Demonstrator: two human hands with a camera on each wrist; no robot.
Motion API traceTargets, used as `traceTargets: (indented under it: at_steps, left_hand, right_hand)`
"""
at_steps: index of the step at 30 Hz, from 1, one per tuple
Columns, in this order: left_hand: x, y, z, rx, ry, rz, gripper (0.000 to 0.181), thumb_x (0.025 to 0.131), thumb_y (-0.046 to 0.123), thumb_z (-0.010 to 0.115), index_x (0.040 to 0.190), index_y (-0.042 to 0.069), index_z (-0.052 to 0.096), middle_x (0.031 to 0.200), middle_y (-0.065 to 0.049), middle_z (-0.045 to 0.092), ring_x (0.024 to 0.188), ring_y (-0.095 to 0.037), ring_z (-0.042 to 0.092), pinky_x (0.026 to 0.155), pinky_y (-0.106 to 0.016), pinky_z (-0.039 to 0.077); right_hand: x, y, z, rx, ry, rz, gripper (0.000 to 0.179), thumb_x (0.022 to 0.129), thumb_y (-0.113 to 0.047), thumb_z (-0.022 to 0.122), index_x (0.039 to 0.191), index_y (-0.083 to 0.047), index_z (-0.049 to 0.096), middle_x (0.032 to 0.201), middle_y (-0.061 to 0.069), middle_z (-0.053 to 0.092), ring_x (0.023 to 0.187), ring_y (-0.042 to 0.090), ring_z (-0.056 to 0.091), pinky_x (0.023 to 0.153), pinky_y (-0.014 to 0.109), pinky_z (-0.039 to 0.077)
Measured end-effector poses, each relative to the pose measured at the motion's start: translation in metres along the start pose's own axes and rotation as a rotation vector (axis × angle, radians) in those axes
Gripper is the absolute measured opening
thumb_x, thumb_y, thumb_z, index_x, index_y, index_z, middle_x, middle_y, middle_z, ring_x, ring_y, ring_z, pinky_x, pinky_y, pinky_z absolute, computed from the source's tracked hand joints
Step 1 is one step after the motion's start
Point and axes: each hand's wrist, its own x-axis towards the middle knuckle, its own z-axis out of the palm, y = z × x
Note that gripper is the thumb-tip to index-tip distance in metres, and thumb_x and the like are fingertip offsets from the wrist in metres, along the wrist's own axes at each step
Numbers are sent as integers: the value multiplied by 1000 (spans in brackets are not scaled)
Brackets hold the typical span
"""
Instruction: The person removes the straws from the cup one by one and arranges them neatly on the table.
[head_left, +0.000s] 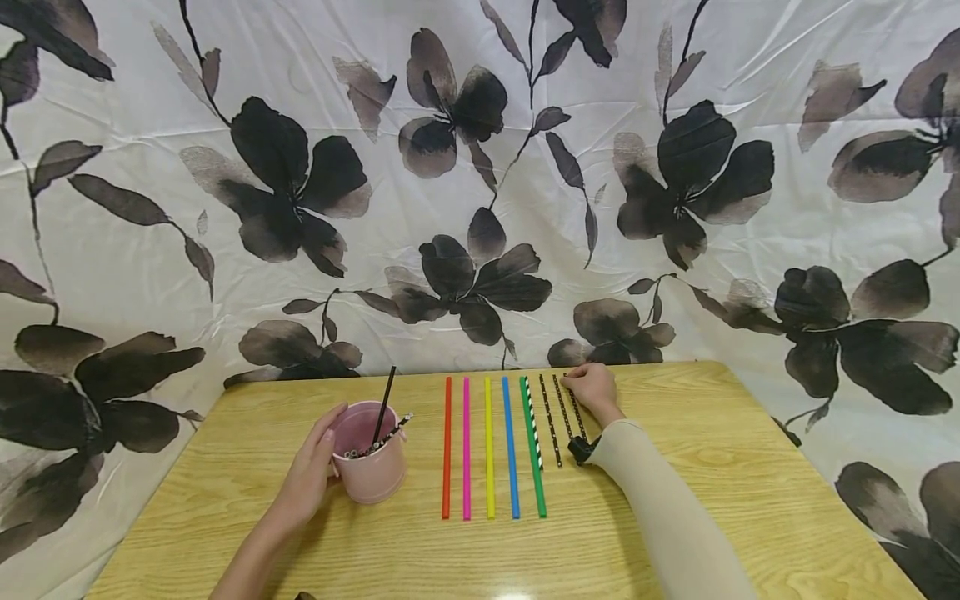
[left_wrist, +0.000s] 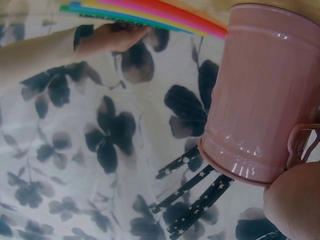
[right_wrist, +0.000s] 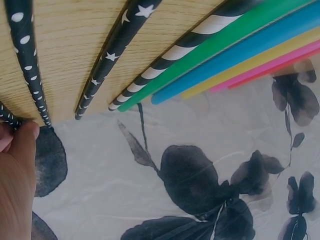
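Observation:
My left hand (head_left: 303, 467) holds a pink metal mug-like pail (head_left: 375, 483) by its left side, near the rim. A dark straw (head_left: 385, 404) stands tall out of it, beside shorter black patterned ones; the left wrist view shows stars and dots on the straws (left_wrist: 200, 207). At the right end of a row of straws, my right hand (head_left: 596, 390) pinches the far end of a black dotted straw (right_wrist: 9, 116) lying on the table. Just left of it are another dotted straw (right_wrist: 27, 55), a star-patterned straw (right_wrist: 111, 56) and a black-and-white striped straw (right_wrist: 170, 55).
Plain straws lie side by side mid-table: red (head_left: 447, 450), pink (head_left: 467, 450), yellow (head_left: 491, 450), blue (head_left: 511, 450) and green (head_left: 540, 492), the green touching the striped one. Behind the wooden table (head_left: 750, 500) hangs a floral cloth (head_left: 562, 250). A black wrist device (head_left: 581, 450) sits on my right wrist.

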Motion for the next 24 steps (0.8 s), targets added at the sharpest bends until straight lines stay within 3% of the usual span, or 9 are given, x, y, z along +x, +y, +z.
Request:
traceTargets:
  at_steps: [12,19,24]
  left_hand:
    - [0,0,0,-8,0,12,42,99,28,21,139,19,24,138,-13,26,117,-36,33,68,-45,47]
    - [0,0,1,-24,-7,14,42,98,28,21,139,18,24,138,-12,26,117,-36,32,69,-49,46]
    - [1,-2,0,-20,-11,9,43,98,29,21,139,18,23,138,-13,24,118,-37,30,69,-50,46]
  right_hand:
    - [-2,0,-1,25,-6,-2,17,74,-28,70,77,-12,71,75,2,63,64,18,55,59,33,45]
    - [-3,1,-3,142,-7,25,16,75,-23,69,78,-8,70,64,5,61,46,15,52,38,23,38]
    - [-1,-3,-4,212,11,8,15,77,-23,67,80,-8,70,66,8,62,48,18,53,38,23,39]
